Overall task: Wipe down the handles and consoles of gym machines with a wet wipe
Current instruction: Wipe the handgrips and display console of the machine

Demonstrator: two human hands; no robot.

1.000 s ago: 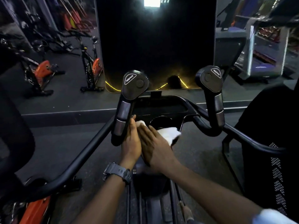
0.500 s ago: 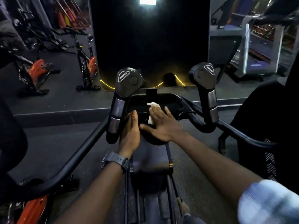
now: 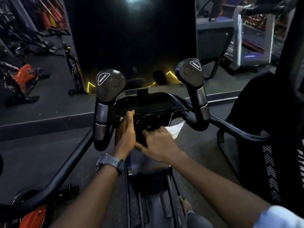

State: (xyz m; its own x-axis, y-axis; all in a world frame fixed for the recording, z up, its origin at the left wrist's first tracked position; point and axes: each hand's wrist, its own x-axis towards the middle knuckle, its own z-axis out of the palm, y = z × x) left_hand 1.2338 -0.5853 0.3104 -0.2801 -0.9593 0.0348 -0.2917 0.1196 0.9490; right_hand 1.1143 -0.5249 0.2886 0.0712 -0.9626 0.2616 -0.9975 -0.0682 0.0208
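Observation:
A black gym machine fills the middle of the head view. Its dark console (image 3: pixel 148 106) sits between two upright handles, the left handle (image 3: pixel 105 102) and the right handle (image 3: pixel 197 89). My right hand (image 3: pixel 158 142) presses a white wet wipe (image 3: pixel 175 130) against the console's lower right side; the wipe sticks out past my fingers. My left hand (image 3: pixel 125 132) rests edge-on against the console's left side, beside the left handle, fingers straight and together. A grey watch (image 3: pixel 110 163) is on that wrist.
A tall dark mirror panel (image 3: pixel 133 46) stands just behind the console. Orange exercise bikes (image 3: pixel 21 76) stand at the left. A black mesh seat back (image 3: pixel 271 145) is close on the right. Curved black bars (image 3: pixel 69 162) run out from the handles on both sides.
My right hand has dragged the wipe from the console's upper middle down to its lower right side. My left hand has stayed by the left handle.

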